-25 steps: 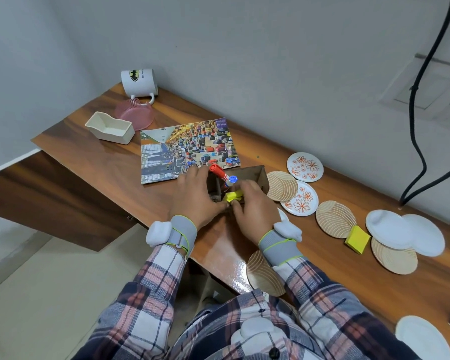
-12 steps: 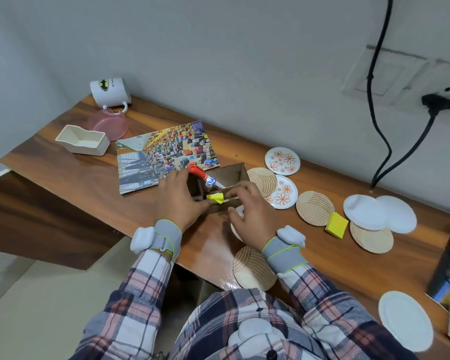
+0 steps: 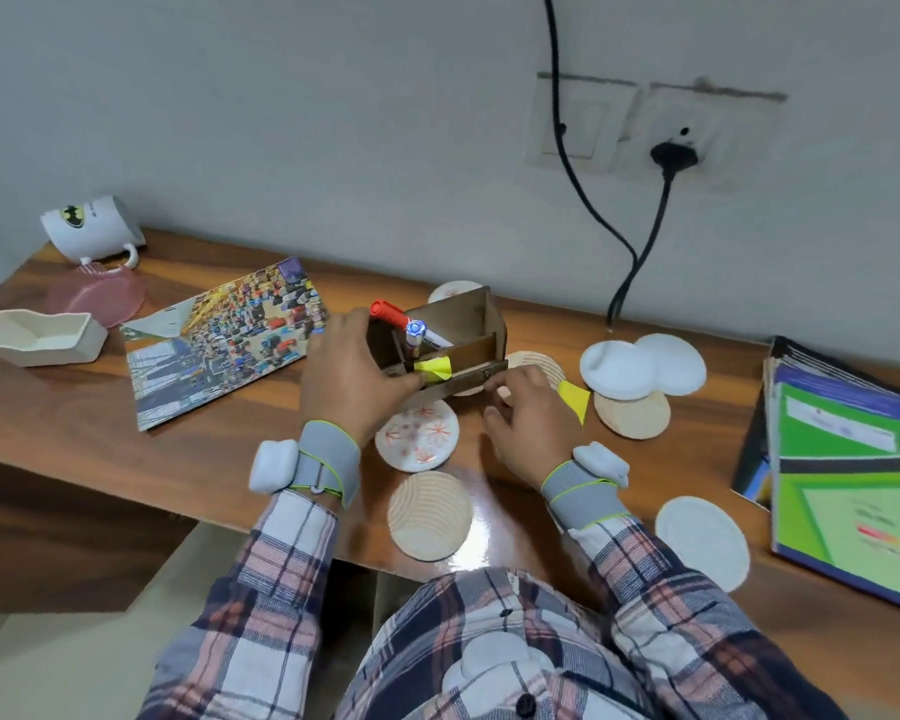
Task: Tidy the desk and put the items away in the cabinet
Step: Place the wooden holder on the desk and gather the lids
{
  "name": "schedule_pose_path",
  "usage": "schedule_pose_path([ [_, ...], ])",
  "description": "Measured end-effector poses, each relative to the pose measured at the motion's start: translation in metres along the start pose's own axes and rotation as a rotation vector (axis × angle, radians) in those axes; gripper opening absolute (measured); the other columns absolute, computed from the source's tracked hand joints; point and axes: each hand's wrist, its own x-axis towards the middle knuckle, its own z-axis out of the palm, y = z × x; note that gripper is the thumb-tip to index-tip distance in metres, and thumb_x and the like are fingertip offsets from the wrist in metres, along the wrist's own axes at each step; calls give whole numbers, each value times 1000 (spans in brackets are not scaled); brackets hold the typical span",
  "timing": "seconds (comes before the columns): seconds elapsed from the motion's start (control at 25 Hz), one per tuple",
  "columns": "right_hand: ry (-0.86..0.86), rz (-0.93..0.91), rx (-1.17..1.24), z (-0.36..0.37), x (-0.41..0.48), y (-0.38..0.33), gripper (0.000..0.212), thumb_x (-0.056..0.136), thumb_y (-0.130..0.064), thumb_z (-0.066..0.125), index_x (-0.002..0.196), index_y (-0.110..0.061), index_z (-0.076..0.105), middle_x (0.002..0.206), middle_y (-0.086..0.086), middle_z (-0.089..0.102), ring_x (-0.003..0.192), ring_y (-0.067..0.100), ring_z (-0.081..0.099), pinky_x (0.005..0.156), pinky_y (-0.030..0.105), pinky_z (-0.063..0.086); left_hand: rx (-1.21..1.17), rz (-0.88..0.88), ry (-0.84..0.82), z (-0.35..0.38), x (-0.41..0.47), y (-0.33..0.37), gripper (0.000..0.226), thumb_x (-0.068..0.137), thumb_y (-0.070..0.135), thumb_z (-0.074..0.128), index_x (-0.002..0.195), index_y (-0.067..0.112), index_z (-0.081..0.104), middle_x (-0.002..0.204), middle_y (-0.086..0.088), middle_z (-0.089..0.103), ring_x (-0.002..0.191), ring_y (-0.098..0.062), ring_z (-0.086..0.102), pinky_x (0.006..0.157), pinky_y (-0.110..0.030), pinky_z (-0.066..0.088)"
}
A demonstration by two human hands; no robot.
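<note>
Mid-desk, 12 o'clock from torso: holding brown pen organiser (image 3: 455, 324), apparently lifted off the desk (image 3: 230, 449) and tilted, near edge low.

Gripping its 9 o'clock end w/ left hand (image 3: 349, 379), fingers wrapped round the wall. Prob. taking most of the weight.

Touching its 4 o'clock base corner w/ right hand (image 3: 528, 426), fingers curled. Can't tell if pinching or just steadying.

Inside: red marker (image 3: 390, 313) + blue-tipped pen (image 3: 415, 330), both leaning toward 10 o'clock. Yellow sticky note (image 3: 434, 367) on front rail. Judged reason for two-hand hold: stops loose pens spilling.

Left on desk:
- floral coaster (image 3: 418, 433) just at 6 o'clock of organiser
- ribbed wooden coaster (image 3: 430, 514) nearer desk edge
- white coasters (image 3: 640, 366) at 3
- yellow note pad (image 3: 575, 400) just beside right hand
- books (image 3: 848, 475) far out at 3
- photo print (image 3: 219, 350) at 9
- tipped Batman mug (image 3: 89, 228) at 10

Cabinet not in view. Judged early in task, most items not yet stowed.
</note>
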Motion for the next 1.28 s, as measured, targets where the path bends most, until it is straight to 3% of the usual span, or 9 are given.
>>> schedule_pose_path([
  [0.16,19,136,-82,-20,-11,40,23,84,-27,62,107,-25,57,135,0,43,98,31,60,68,32,40,-26,-5,-43,38,-14,31,72,59,49,84,120,22,57,114,-6,56,110,-33,51,86,-41,47],
  [0.28,-104,168,-195,-20,-13,59,34,84,-28,61,116,-24,50,154,3,26,104,35,58,74,35,45,5,5,-23,53,-21,38,74,59,49,85,120,17,58,114,-10,59,108,-35,52,88,-42,46],
  [0.4,-123,113,-204,-12,-16,69,34,82,-25,60,114,-23,48,135,4,38,96,35,60,72,40,48,125,-9,-35,59,-28,38,76,60,48,83,122,15,55,116,-13,57,107,-38,51,87,-42,45],
  [0.6,-91,106,-205,-7,-20,78,26,83,-24,62,104,-24,48,117,6,43,86,35,59,61,34,37,167,-33,-39,60,-34,40,76,61,51,82,123,18,52,118,-9,54,109,-37,49,83,-40,46],
  [0.8,-131,3,-189,-12,-29,78,31,90,-40,58,112,-20,49,115,8,52,95,33,58,68,34,34,174,-47,-51,62,-34,41,77,63,54,80,124,19,50,118,-9,53,109,-36,48,82,-41,45],
  [0.92,-117,-36,-32,-19,-32,77,24,97,-35,49,108,-14,52,106,12,59,94,35,56,68,35,34,159,-93,-38,61,-38,38,76,63,56,79,123,19,49,118,-9,53,109,-36,48,81,-41,45],
  [1.12,-165,-52,-93,-24,-29,78,26,102,-28,38,104,-8,55,105,18,61,92,37,55,69,39,39,220,-94,-48,63,-38,44,80,63,54,79,129,21,48,121,-7,52,112,-35,47,84,-40,45],
  [1.28,-67,-88,73,-30,-30,76,20,102,-27,41,111,-14,54,107,12,62,94,32,57,66,34,36,218,-101,-58,64,-36,47,81,62,52,79,130,22,48,121,-7,52,111,-34,47,85,-40,45],
])
